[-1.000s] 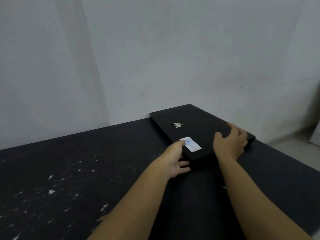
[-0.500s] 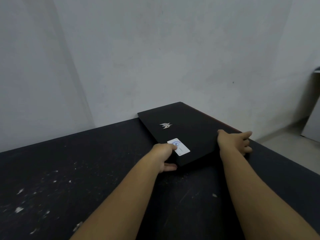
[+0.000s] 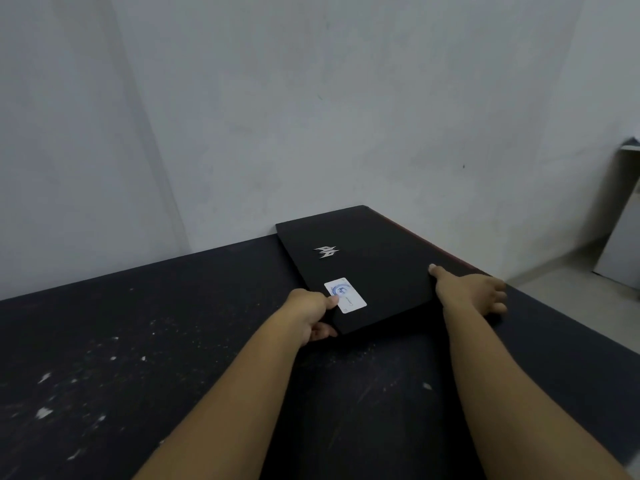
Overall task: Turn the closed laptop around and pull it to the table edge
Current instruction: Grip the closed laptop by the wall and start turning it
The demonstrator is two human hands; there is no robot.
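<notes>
I see the closed black laptop (image 3: 367, 268) lying flat at the far right of the dark desk (image 3: 138, 341), against the wall. My left hand (image 3: 311, 315) has a grip on its near left corner, thumb by the white sticker (image 3: 345, 295); my right hand (image 3: 472, 294) clasps the near right corner

Right hand (image 3: 469, 292) now off the lid, at the laptop (image 3: 374, 268) right corner.

The laptop (image 3: 374, 268) lies on the table (image 3: 138, 341) at its far side, against the wall (image 3: 311, 116). The left hand (image 3: 311, 313) holds its near left corner, the right hand (image 3: 474, 292) its right corner.
</notes>
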